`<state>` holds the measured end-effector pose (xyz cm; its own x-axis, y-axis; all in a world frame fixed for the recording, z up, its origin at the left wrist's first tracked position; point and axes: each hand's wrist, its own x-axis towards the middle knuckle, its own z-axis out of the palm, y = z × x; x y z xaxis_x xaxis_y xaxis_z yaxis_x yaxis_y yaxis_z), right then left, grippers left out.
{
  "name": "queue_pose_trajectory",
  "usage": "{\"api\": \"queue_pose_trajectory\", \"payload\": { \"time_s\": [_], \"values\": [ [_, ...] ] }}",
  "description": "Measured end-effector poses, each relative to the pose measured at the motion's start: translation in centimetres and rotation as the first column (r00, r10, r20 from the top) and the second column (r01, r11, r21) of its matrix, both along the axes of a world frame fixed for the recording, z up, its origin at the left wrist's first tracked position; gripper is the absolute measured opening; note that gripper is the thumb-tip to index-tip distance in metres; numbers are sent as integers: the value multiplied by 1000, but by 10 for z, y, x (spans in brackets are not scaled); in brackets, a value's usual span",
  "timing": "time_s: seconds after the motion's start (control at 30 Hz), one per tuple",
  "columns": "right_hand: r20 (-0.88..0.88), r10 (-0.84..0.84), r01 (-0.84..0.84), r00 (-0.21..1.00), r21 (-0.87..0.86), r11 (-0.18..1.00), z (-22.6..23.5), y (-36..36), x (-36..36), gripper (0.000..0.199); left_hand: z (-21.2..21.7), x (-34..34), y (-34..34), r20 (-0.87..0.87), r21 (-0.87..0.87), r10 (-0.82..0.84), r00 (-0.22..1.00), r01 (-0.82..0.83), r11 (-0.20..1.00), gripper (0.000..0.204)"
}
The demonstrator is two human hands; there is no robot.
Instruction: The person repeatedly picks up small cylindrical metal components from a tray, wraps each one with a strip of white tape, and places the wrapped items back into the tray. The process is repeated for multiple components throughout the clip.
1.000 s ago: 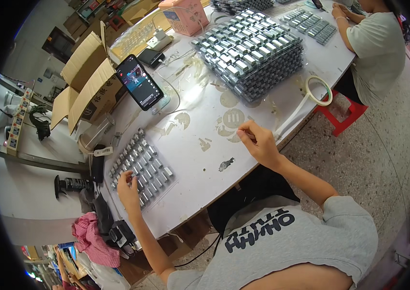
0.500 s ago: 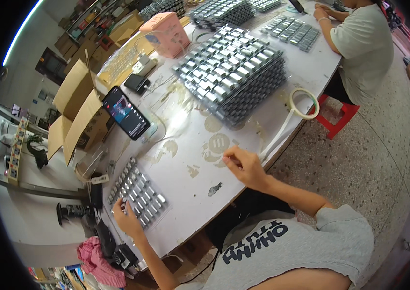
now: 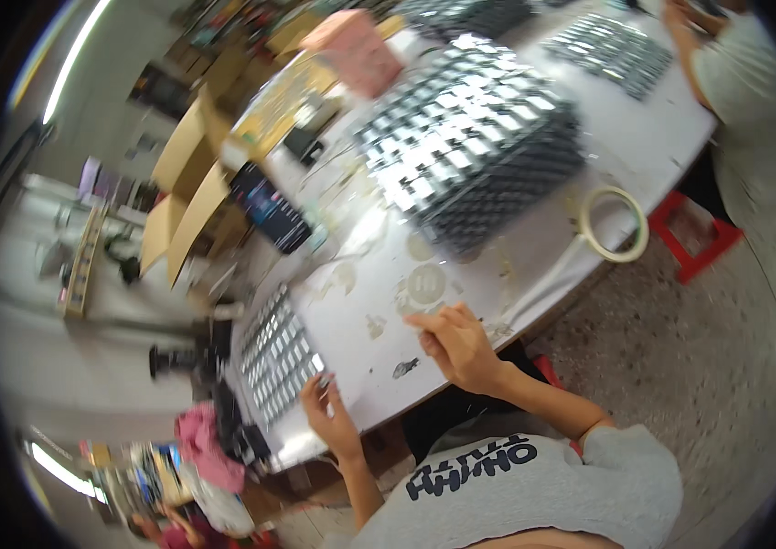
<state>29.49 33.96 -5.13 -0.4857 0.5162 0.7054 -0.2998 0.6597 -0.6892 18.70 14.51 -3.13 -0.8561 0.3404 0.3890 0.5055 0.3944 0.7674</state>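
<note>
My left hand (image 3: 333, 423) is at the near right edge of a clear tray of small silvery metal parts (image 3: 283, 352), its fingertips pinched on a small shiny part (image 3: 324, 381). The part's exact kind is too small and blurred to tell. Over the white table (image 3: 351, 343), to the right of that tray, my right hand (image 3: 463, 352) is held up with fingers bent in and the index finger pointing left. Whatever its fingers may hold does not show.
A tall stack of filled trays (image 3: 479, 137) stands farther back. A tape roll (image 3: 614, 225) lies at the table's right edge, its strip stuck along it. On the left are a phone (image 3: 269, 209) and an open carton (image 3: 188, 197). Another person (image 3: 763, 101) sits at far right.
My left hand has moved off the tray's middle to its near right edge. My right index finger has stretched out to the left. The whole view has shifted and blurred.
</note>
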Motion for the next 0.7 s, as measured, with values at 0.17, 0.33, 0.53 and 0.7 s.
{"api": "queue_pose_trajectory", "payload": {
  "time_s": [0.17, 0.33, 0.53, 0.7],
  "values": [
    [93, 54, -54, 994, 0, 999, 1, 3, 1, 41, 19, 12, 25, -43, -96, -54, 998, 50, 994, 21],
    [43, 129, -125, 991, -95, 988, -2, 0, 1, 28, 21, 14, 37, -59, -51, -67, 996, 64, 997, 20],
    [17, 153, -149, 988, -136, 979, -1, 5, 2, 14, 15, 8, 44, -97, -187, -154, 983, 134, 973, 21],
    [5, 143, -140, 990, -163, 977, 1, 6, 4, 11, 15, 4, 50, -47, -155, -297, 954, 287, 945, 23]
  ]
}}
